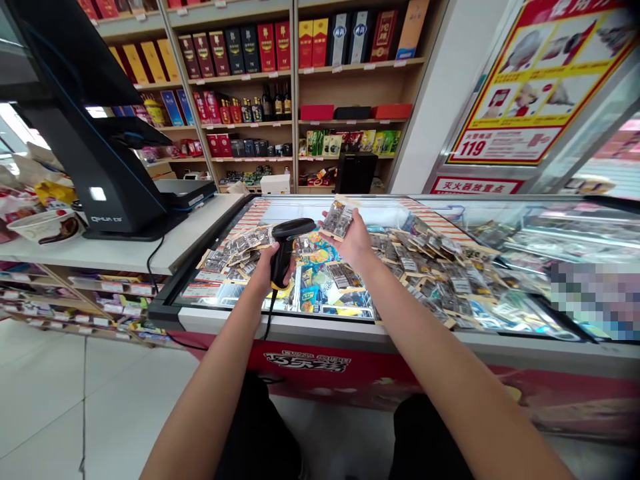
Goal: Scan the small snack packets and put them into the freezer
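Note:
My left hand (264, 272) is wrapped round the handle of a black barcode scanner (286, 243). Its head points right, toward my other hand, and its cable hangs down over the freezer's front edge. In my right hand (356, 239) is a small flat clear packet (338, 219) with dark contents and a pale card edge, tilted up. The scanner head and the packet are close but apart. Below both hands, similar packets lie in a left pile (237, 252) and a larger right pile (445, 267) on the glass top of the chest freezer (320, 323).
A checkout terminal (107, 180) stands on the white counter (150, 253) at left, beside a white bowl (47, 227). Shelves (245, 77) of boxes and bottles line the back. A poster (540, 87) hangs at right. Colourful wrapped goods (310, 298) show through the freezer glass.

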The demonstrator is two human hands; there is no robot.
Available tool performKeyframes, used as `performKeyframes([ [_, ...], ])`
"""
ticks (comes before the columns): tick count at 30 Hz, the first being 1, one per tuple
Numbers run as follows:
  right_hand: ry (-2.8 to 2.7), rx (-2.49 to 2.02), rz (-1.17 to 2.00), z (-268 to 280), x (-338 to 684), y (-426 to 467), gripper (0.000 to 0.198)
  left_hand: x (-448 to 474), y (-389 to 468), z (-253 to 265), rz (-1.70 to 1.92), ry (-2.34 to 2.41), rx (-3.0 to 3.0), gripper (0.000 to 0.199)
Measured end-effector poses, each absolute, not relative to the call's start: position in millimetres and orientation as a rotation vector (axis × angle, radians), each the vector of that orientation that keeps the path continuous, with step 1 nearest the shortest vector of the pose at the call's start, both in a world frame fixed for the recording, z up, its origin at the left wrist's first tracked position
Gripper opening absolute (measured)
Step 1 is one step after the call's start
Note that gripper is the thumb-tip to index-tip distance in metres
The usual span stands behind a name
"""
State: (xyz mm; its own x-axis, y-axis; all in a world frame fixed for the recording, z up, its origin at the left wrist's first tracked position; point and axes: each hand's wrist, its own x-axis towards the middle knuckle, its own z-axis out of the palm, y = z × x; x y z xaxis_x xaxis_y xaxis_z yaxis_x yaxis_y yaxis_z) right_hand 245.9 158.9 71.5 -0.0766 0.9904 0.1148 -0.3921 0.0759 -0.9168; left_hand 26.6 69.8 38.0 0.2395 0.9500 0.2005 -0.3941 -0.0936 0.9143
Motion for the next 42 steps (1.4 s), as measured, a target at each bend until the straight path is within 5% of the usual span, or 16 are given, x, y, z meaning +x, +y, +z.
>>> performKeyframes([
  [14, -0.907, -0.854, 1.401, 34.7, 252.8, 175.6, 0.056, 30.0, 63.5, 36.5, 1.003, 0.698, 1.367, 0.056],
  [25, -0.979, -0.882, 1.358, 33.2, 253.3, 175.4, 0.069, 28.8, 63.8, 35.7, 0.946, 0.698, 1.349, 0.058],
  [32, -0.952, -0.916, 1.384, 36.1, 251.3, 171.0, 0.054, 29.3, 63.1, 35.2, 0.979, 0.679, 1.343, 0.059],
  [37, -0.965, -1.076, 1.243, 27.6, 252.8, 168.3, 0.019, 30.9, 66.9, 37.2, 1.332, 0.715, 1.185, 0.055],
  [42, -1.097, -1.066, 1.201, 16.4, 250.9, 167.8, 0.028, 25.8, 69.8, 42.8, 1.651, 0.660, 0.925, 0.055],
])
